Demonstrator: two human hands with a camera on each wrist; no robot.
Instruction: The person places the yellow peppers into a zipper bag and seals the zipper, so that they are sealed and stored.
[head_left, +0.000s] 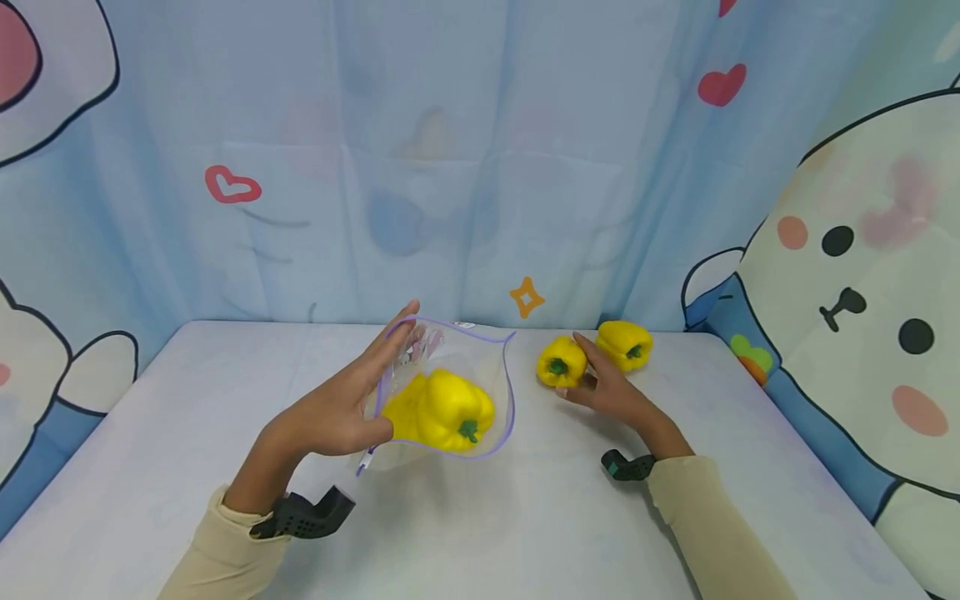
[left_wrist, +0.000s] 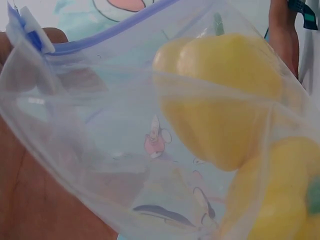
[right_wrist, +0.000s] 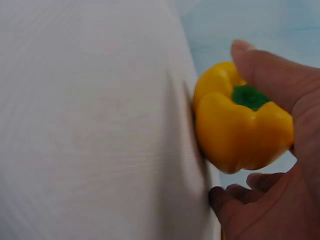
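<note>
A clear zip bag point(head_left: 491, 360) with a purple rim hangs above the table from my left hand point(head_left: 337, 412), which holds it at its left side, thumb in front and fingers towards the back. Two yellow bell peppers are inside; the front bell pepper point(head_left: 452, 408) shows its green stem, and both show through the plastic in the left wrist view. My right hand point(head_left: 603, 387) is around another yellow bell pepper point(right_wrist: 240, 130) on the table. Its thumb overlaps the top of that pepper, while a gap shows between the pepper and the other fingers.
One more yellow bell pepper point(head_left: 625, 345) sits just behind my right hand, near the table's back edge. White cloth covers the table point(head_left: 480, 533). A blue printed curtain point(head_left: 465, 167) hangs along the back and sides.
</note>
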